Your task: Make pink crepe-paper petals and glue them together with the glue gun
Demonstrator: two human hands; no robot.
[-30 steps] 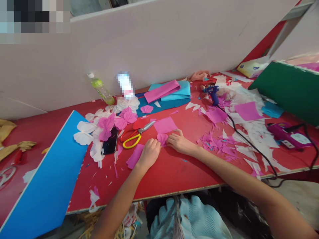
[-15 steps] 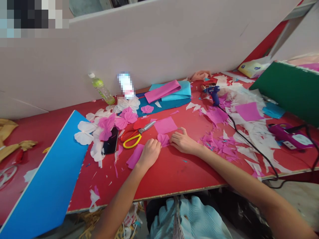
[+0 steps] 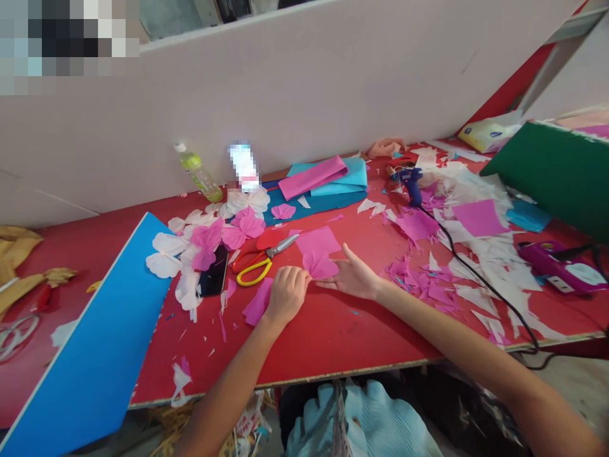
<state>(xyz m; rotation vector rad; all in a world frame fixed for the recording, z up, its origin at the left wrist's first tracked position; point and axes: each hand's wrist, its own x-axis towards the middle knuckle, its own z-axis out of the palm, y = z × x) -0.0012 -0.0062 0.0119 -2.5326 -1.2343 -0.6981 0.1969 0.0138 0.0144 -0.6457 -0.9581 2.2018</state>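
Right of the scissors (image 3: 272,252), the left hand (image 3: 289,287) pinches a pink petal (image 3: 320,264), seemingly mid-shaping; the right hand (image 3: 356,276), splayed, likely needs gentleness next

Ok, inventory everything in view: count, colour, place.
petal: one, pink, between hands
paper squares: two, pink, by hands
scissors: one, red and yellow, left
flowers: several, pink and white, left
phone: one, black, by flowers
bottle: one, green, back left
lit screen: one, white, back
strips: several, pink and blue, back
glue gun: one, blue, back right
scraps: many, pink and white, right
device: one, purple, right
board: one, blue, left
panel: one, green, right
table: one, red, beneath
left hand: one, pinching petal
right hand: one, at petal
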